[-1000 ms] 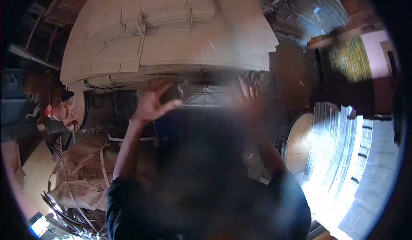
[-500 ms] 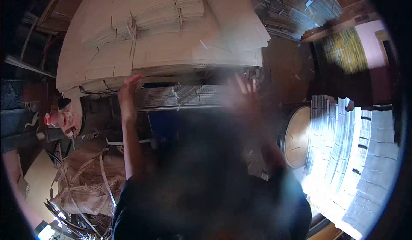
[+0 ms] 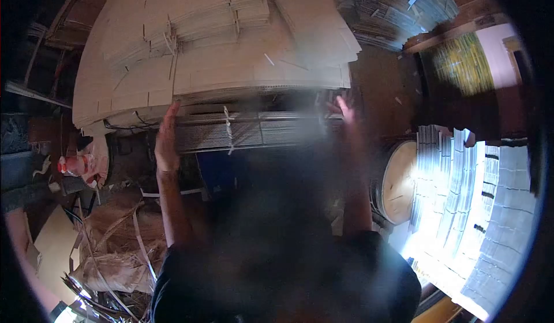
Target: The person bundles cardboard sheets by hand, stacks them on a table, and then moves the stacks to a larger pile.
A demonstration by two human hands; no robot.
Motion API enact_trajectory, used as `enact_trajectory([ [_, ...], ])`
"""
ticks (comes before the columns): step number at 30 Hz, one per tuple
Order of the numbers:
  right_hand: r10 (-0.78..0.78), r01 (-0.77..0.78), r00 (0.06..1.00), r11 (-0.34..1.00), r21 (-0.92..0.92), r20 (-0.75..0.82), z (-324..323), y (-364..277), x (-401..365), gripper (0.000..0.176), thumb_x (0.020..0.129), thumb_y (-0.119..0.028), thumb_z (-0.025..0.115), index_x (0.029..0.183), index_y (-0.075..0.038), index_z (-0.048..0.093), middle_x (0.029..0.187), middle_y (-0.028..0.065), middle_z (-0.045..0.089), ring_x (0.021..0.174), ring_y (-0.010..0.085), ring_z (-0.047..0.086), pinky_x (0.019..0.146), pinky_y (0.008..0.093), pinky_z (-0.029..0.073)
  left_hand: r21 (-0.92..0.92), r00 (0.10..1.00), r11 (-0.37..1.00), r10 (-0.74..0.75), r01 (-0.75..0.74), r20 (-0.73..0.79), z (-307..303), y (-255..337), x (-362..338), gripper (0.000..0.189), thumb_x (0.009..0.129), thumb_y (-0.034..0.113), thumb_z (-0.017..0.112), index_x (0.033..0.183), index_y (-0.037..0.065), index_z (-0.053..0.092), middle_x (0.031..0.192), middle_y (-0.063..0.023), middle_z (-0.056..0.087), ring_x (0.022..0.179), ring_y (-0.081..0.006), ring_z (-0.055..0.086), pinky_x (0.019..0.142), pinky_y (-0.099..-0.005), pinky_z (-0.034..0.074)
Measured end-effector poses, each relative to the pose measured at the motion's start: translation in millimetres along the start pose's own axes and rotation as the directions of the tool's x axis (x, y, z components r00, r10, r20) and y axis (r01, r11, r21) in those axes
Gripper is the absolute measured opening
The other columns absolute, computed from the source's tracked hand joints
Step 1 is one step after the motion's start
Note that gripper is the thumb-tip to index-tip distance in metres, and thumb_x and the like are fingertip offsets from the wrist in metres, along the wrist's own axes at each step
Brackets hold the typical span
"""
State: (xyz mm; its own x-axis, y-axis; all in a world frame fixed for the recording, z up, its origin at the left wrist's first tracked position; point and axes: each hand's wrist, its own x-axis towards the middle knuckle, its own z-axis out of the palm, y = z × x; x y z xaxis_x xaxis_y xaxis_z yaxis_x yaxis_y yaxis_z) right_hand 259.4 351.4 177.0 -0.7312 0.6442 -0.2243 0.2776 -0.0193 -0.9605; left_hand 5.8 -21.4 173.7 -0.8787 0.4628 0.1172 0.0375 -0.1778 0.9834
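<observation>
Left hand (image 3: 167,144): flat, unclenched, beside left end of grey corrugated-cardboard stack (image 3: 247,132) | right hand (image 3: 347,113): right end, grip too blurred to judge | stack: near side of tan flat-cardboard pile (image 3: 222,60) | even palm pressure likely keeps edges flush

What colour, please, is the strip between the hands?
The strip looks whitish, clearest in the head view.

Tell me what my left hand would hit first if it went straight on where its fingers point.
Your left hand would probably meet the near edge of the large cardboard stack; depth is unclear, so it might pass underneath.
</observation>
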Motion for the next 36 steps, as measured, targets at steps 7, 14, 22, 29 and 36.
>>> enact_trajectory([
  [7, -0.33, 0.223, 0.944, 0.639, -0.736, -0.001, 1.3, 31.8, 11.7, 0.027, 0.098, -0.022, 0.055, 0.111, 0.0, 0.065, 0.104, 0.0212, 0.066, 0.101, 0.0325, 0.064, 0.091, 0.044, 0.047, 0.469, 0.973, 0.857, -0.151, 0.216, -0.172, -8.5, -33.6, 11.9, 0.021, 0.099, 0.02, 0.065, 0.09, 0.002, 0.063, 0.091, -0.0032, 0.062, 0.082, -0.0116, 0.051, 0.081, -0.0273, 0.043],
  [14, -0.257, 0.254, 0.961, 0.966, -0.042, -0.1, -3.9, -1.9, 23.4, 0.047, 0.105, -0.028, 0.037, 0.142, 0.001, 0.041, 0.148, 0.0219, 0.042, 0.14, 0.0327, 0.039, 0.117, 0.0423, 0.027, 0.516, 0.998, 0.855, -0.056, 0.048, 0.0, 0.6, -30.3, 6.2, 0.032, 0.1, 0.022, 0.064, 0.079, 0.0, 0.057, 0.087, -0.003, 0.064, 0.082, -0.0107, 0.052, 0.082, -0.0263, 0.043],
  [22, -0.33, 0.381, 0.901, 0.913, -0.149, 0.283, -14.4, 27.2, 29.4, 0.051, 0.11, -0.036, 0.029, 0.139, -0.001, 0.052, 0.142, 0.0153, 0.054, 0.135, 0.0238, 0.046, 0.114, 0.037, 0.032, 0.62, 0.992, 0.778, -0.122, 0.106, -0.017, 3.8, -21.2, 10.6, 0.03, 0.1, 0.022, 0.065, 0.08, -0.001, 0.061, 0.083, -0.0038, 0.069, 0.082, -0.0093, 0.058, 0.08, -0.0264, 0.047],
  [29, -0.209, 0.485, 0.802, 0.776, -0.404, 0.56, -32.5, -23.8, 13.3, 0.07, 0.087, -0.043, 0.075, 0.141, -0.005, 0.053, 0.136, 0.0173, 0.06, 0.124, 0.0301, 0.058, 0.11, 0.0401, 0.041, 0.622, 0.994, 0.779, -0.105, 0.081, 0.002, 6.6, -16.0, 17.6, 0.026, 0.098, 0.021, 0.065, 0.083, 0.0, 0.063, 0.073, -0.0027, 0.06, 0.073, -0.0086, 0.051, 0.07, -0.0282, 0.045],
  [36, 0.132, 0.003, 0.845, 0.968, -0.252, 0.518, -24.9, -16.1, 21.8, 0.056, 0.085, -0.035, 0.077, 0.131, -0.005, 0.064, 0.119, 0.0169, 0.07, 0.11, 0.0236, 0.066, 0.102, 0.0369, 0.047, 0.915, 0.986, 0.371, 0.103, -0.16, 0.13, 36.0, 15.8, 23.0, 0.019, 0.092, 0.021, 0.071, 0.088, 0.003, 0.067, 0.094, -0.0101, 0.068, 0.088, -0.0285, 0.062, 0.083, -0.037, 0.049],
])
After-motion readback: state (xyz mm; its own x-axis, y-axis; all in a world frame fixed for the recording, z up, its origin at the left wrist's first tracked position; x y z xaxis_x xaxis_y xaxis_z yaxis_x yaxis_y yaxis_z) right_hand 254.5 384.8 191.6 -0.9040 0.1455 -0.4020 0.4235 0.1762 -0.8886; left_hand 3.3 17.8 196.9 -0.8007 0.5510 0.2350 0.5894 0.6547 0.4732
